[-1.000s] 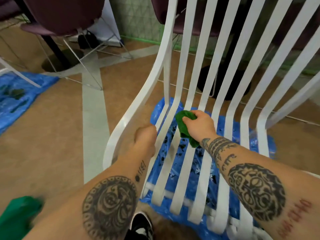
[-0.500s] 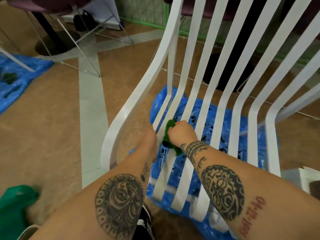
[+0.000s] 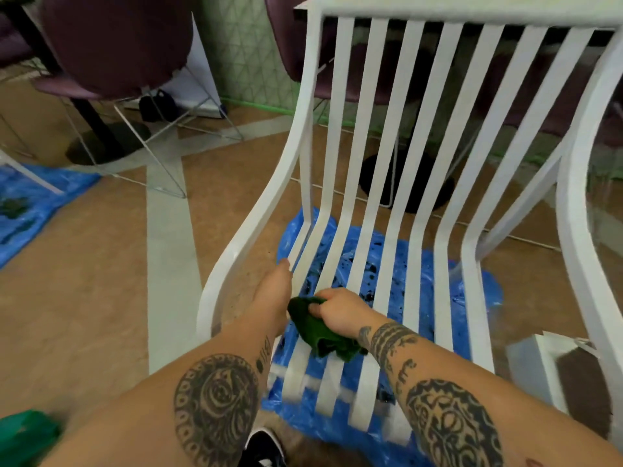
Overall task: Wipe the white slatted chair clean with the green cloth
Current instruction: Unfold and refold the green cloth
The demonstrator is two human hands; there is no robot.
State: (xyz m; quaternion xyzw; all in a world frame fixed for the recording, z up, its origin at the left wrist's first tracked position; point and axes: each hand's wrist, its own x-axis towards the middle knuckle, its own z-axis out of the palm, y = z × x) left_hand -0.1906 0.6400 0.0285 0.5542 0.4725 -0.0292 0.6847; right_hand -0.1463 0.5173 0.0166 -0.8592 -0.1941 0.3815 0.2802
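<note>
The head view looks down the length of two tattooed forearms that reach forward side by side onto the seat of the white slatted chair [image 3: 472,8], which stands on a blue plastic sheet [image 3: 494,298] spread over a brown floor [image 3: 101,281] crossed by pale grey stripes. The right hand [image 3: 340,311] lies knuckles up over the seat's left slats, wrist nearly straight, its fingers curled down round the green cloth [image 3: 320,328]. The cloth is bunched under the palm and pressed onto the slats, a loose fold trailing back beneath the wrist toward the seat's front edge. The left hand [image 3: 274,291] is just beside it, in the gap between the curved left armrest and the outermost seat slat; it points away from the camera, one fingertip touching that slat's edge. The rest of its fingers are hidden behind the hand, so whether it grips the slat or merely rests there cannot be told. The two hands almost touch, with the cloth's edge between them. A dark shoe [image 3: 263,446] shows below the forearms. Farther off on the left stand a dark purple chair [image 3: 114,45] on wire legs and a second blue sheet [image 3: 33,203].
</note>
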